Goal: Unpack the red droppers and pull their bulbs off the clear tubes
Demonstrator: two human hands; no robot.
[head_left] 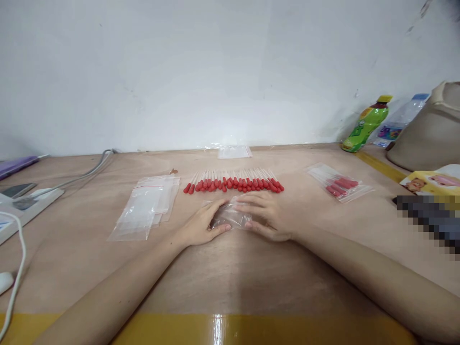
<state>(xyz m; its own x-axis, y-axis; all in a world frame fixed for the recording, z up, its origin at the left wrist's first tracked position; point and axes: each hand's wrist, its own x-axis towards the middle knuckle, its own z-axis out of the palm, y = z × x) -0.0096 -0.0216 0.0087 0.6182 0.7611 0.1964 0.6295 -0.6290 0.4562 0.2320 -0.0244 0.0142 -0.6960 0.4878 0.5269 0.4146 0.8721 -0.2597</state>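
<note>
A small clear plastic bag (233, 218) lies crumpled on the table between my two hands. My left hand (205, 224) has its thumb and fingers at the bag's left edge, with a gap between them. At the bag's right side, the fingers and thumb of my right hand (268, 218) hold it, the fingertips partly over the film. Just beyond the hands is a long row of thin white sticks with red bulb-shaped ends (233, 183), red ends toward me. A clear bag holding several of these sticks (339, 184) lies on the right.
Flat clear zip bags (143, 206) are stacked on the left, and another bag (234, 152) lies by the wall. Cables and a power strip (43, 199) occupy the far left. Bottles (368, 125), a beige bag (427, 129) and a yellow packet (431, 184) stand or lie right.
</note>
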